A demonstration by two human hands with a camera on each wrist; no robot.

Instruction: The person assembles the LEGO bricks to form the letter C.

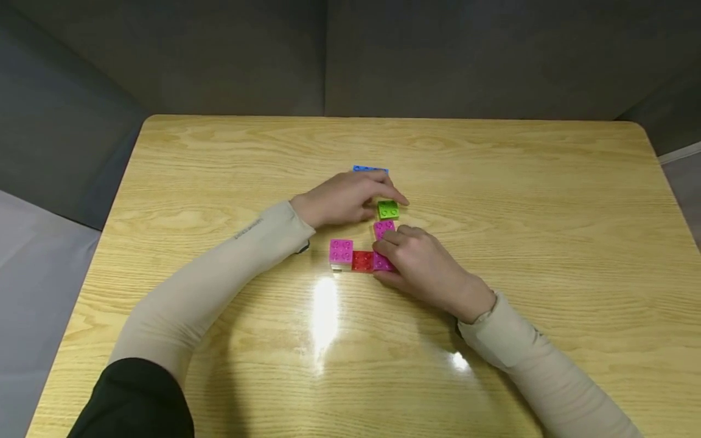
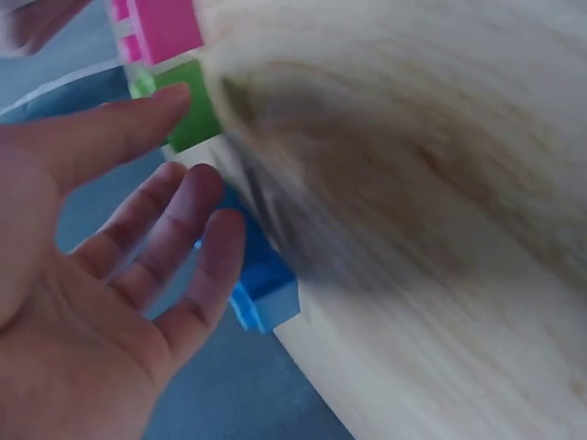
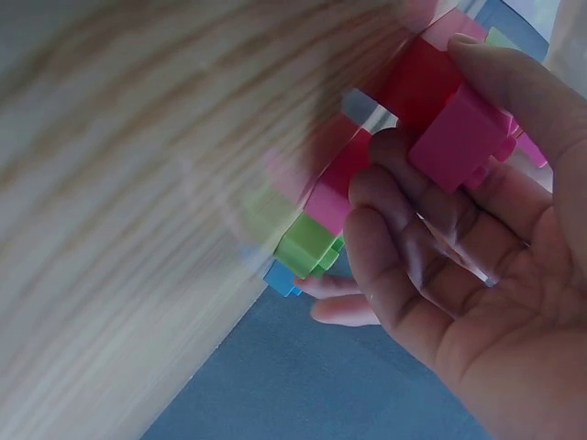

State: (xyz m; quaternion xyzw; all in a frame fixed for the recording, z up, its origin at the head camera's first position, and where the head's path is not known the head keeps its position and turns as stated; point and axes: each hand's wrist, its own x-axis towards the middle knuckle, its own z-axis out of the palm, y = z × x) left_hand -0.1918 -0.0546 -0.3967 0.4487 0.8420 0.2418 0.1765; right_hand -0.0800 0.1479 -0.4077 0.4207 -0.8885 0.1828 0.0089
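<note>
My right hand [image 1: 427, 264] pinches a magenta brick [image 3: 459, 142] between thumb and fingers. That brick sits against a red brick [image 1: 362, 261], at the corner of a bent row. A pink brick [image 1: 341, 249] stands at the row's left end, on a pale lower piece. Behind the right fingers lies another pink brick [image 1: 384, 227], and past it a green brick [image 1: 388, 210]. My left hand [image 1: 347, 198] hovers by the green brick, its fingers loosely bent around nothing. In the left wrist view the thumb overlaps the green brick; whether it touches cannot be told. A blue brick [image 2: 266, 275] lies beyond the left fingers.
All the bricks are on a wood-grain table [image 1: 547, 213] with rounded far corners. A dark grey partition [image 1: 465, 61] rises behind its far edge. Glare shows on the tabletop nearer to me.
</note>
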